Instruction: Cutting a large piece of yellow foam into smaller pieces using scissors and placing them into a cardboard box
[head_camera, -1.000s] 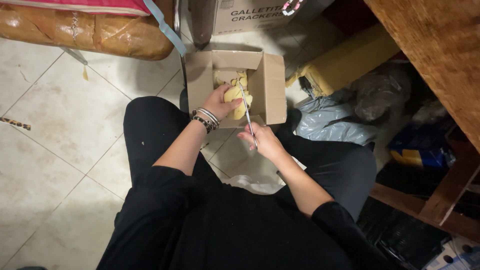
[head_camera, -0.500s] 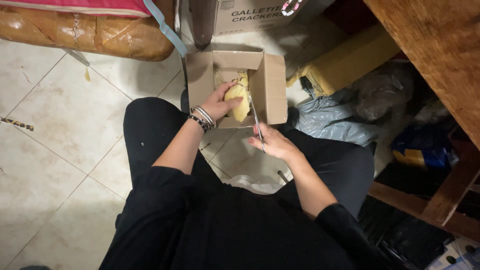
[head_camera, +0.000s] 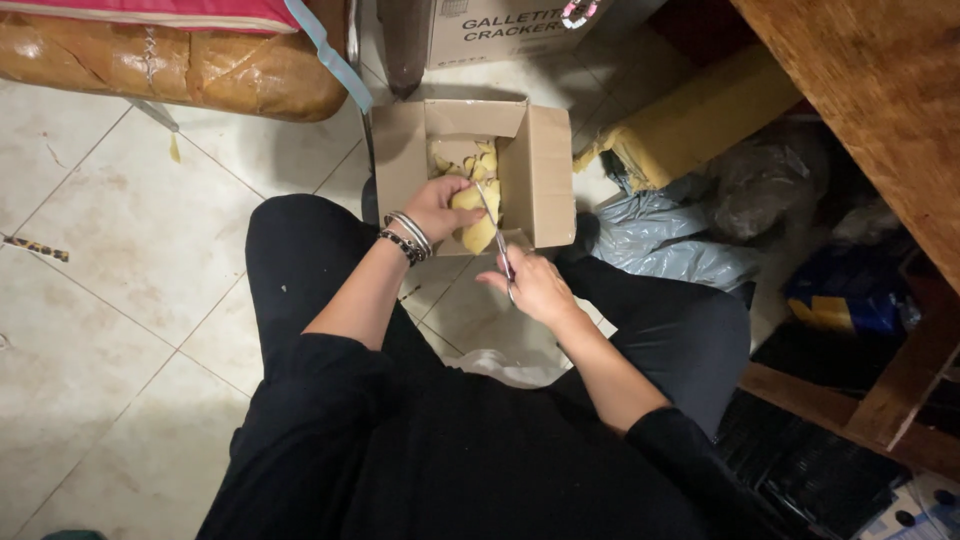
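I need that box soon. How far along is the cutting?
Done: yellow cut pieces lie in the open cardboard box. In hand: left hand holds a yellow chunk over it; right hand works metal scissors. Left: that chunk is uncut.

my black trousers (head_camera: 300, 260) over pale floor tiles (head_camera: 130, 240) | brown leather cushion (head_camera: 180, 70) far left | printed carton (head_camera: 500, 30) ahead | grey plastic bag (head_camera: 670, 250), wooden table (head_camera: 880, 110) at my right

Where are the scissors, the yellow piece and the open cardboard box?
scissors (head_camera: 494, 222): head view, on the blades.
yellow piece (head_camera: 478, 234): head view, its lower end.
cardboard box (head_camera: 550, 175): head view, right flap.
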